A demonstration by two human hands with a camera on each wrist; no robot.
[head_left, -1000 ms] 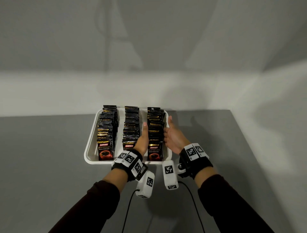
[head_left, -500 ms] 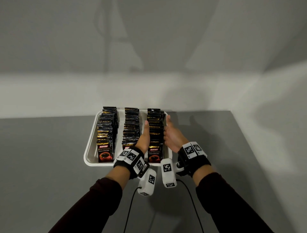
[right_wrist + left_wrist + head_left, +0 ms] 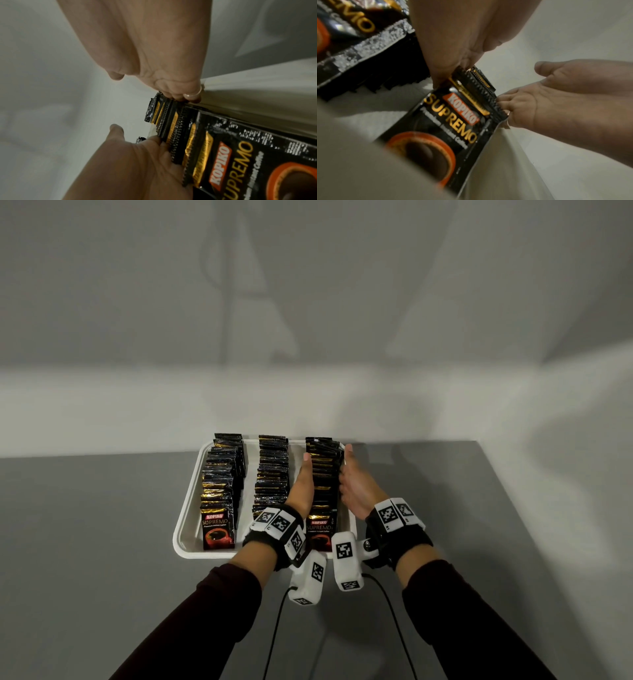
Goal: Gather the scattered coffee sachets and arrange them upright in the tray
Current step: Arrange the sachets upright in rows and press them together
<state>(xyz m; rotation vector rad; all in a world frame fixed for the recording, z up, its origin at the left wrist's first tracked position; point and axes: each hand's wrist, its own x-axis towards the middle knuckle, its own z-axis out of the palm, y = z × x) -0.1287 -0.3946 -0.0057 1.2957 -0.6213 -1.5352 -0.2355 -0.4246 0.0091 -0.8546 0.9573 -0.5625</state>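
In the head view, low and centre of the frame, a white tray sits on the grey table with three rows of black coffee sachets standing on edge. The left hand and the right hand flank the right-hand row, one on each side of it, thumbs pointing away from the camera. Both hands are spread flat with straight fingers, palms turned inward against the sachets' edges. That placement looks meant to square the row and keep the packets from fanning or tipping; the task seems close to finished, since no sachet lies loose on the table.

The head view hides the fingers behind the packets. The left wrist view fills that in: at centre frame the left fingertips press the serrated top edges of the row, and the right hand's fingertips meet the opposite edge from the right of the frame. It also shows the printed front sachet leaning a little. The right wrist view shows the same squeeze from the other side, with a ring on one right finger, unseen from the head. Only the head view shows the left row and middle row standing untouched.
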